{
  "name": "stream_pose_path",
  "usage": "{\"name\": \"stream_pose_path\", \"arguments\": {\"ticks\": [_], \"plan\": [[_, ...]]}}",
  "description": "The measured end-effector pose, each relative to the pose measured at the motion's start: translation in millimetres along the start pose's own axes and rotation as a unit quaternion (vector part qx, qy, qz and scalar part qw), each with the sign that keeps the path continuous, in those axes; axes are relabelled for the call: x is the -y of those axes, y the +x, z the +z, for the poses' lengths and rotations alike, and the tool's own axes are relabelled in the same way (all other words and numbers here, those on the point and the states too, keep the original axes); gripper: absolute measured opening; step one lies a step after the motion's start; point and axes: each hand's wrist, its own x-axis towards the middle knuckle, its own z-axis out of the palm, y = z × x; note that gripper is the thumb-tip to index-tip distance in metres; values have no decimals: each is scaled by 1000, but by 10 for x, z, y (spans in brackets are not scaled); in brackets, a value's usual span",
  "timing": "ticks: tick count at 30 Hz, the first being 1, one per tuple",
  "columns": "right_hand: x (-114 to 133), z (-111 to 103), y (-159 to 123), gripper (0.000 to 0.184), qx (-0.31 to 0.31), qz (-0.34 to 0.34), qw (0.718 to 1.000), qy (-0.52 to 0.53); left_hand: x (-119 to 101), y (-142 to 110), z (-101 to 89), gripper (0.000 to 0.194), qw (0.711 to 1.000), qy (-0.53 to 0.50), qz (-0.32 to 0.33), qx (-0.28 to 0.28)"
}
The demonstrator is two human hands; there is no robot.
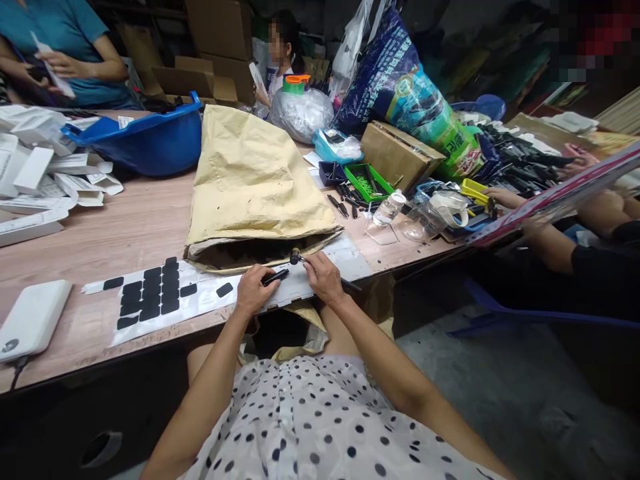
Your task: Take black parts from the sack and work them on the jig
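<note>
Nearest us is our thin polka-dot shirt. Beyond it, our left grip closes round a slim, smooth black part; our right grip pinches a small round-headed tool almost shut. Left of both, rounded black pads fill rows, some apart; how many pieces are finished or left, we cannot tell. A creased paper sack gapes just ahead.

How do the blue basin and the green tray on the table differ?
The blue basin is large, deep and rounded; the green tray is small, shallow and rectangular. The basin sits left of the tan sack, the tray to its right. Both are open-topped containers.
</note>
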Motion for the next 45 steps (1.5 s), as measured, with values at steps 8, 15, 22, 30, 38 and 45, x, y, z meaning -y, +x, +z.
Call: {"name": "stream_pose_path", "arguments": {"ticks": [8,15,22,30,38,45], "plan": [[401,-20,-139,31,4,-5,995,99,-56,2,-10,13,999,-26,-20,9],[451,-37,-231,30,45,-22,998,38,-85,12,-16,9,999,-44,-31,5],[370,-50,-235,34,6,-6,1000,24,-98,6,-25,11,999,-40,-27,3],[191,-17,-189,34,1,15,1000,4,-94,15,-33,13,999,-31,-31,17],[-177,14,66,27,44,-7,995,-92,-132,9,-28,20,999,14,-37,22],[-235,113,22,25,28,-9,994,-109,-75,-2,-17,14,999,16,-21,29]]}}
